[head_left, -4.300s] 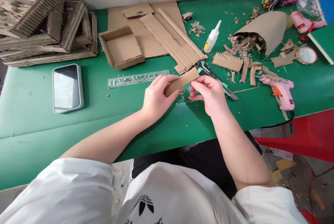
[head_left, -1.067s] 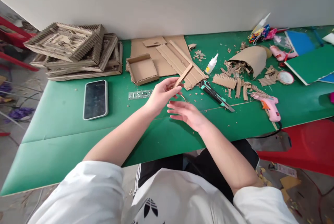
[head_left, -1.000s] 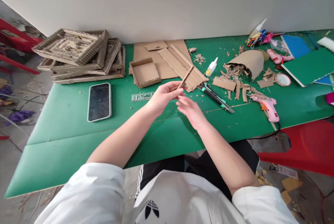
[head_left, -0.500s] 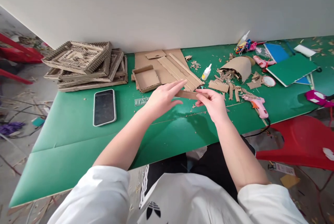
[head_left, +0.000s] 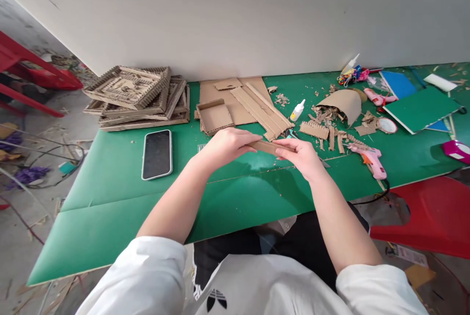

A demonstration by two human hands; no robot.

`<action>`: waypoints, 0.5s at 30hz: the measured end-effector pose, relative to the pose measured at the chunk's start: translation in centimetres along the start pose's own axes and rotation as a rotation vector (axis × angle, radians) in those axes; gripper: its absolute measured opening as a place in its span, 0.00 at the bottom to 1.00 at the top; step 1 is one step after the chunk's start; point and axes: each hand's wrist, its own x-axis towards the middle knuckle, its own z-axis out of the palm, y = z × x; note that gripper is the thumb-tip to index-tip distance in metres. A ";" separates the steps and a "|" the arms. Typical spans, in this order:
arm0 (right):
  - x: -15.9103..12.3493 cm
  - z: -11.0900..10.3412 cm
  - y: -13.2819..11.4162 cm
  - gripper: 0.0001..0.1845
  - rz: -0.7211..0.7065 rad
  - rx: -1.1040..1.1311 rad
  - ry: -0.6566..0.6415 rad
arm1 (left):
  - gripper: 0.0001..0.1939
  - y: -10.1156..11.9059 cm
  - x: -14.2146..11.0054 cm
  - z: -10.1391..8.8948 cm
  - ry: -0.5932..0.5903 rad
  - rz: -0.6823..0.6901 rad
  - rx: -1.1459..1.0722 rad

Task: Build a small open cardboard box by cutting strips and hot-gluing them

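Observation:
A narrow cardboard strip (head_left: 267, 146) spans the gap between my two hands, above the green table (head_left: 235, 192). My left hand (head_left: 231, 147) is closed on its left end, thumb below and fingers on top. At the right end, my right hand (head_left: 299, 155) pinches it between thumb and fingers. Just beyond lie long flat cardboard pieces (head_left: 259, 109) on a larger cardboard sheet (head_left: 205, 89). A small open cardboard tray (head_left: 215, 115) sits behind my left hand. Past the strip stands a white glue bottle (head_left: 297, 110).
Stacked cardboard frames (head_left: 135, 95) stand at the back left, with a phone (head_left: 157, 154) in front. To the right are cardboard scraps (head_left: 314, 129), a curved cardboard piece (head_left: 341, 104), a pink glue gun (head_left: 372, 161) and a green board (head_left: 422, 108). A red stool (head_left: 433, 212) stands at right.
My left hand has closed from a spread pose onto the left end of the strip. My right hand keeps its pinch. The whole view has shifted slightly.

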 end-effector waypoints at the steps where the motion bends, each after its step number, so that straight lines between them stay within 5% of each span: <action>1: 0.2 0.1 0.2 0.18 0.011 -0.005 -0.022 | 0.16 0.1 0.0 0.0 -0.044 -0.007 -0.016; 5: 1.5 -0.1 0.9 0.19 0.067 0.034 -0.080 | 0.26 -0.9 -0.2 -0.2 -0.104 -0.186 -0.108; 10: 3.3 -1.3 2.5 0.19 0.077 0.153 0.004 | 0.28 -6.1 -1.6 -1.4 0.227 -0.852 0.040; 12: 4.0 -1.6 3.4 0.20 0.080 0.210 0.034 | 0.30 -8.4 -2.0 -1.5 0.237 -1.141 0.176; 15: 4.6 -1.6 4.6 0.21 0.094 0.296 0.036 | 0.35 -10.8 -2.1 -1.0 0.196 -1.251 0.181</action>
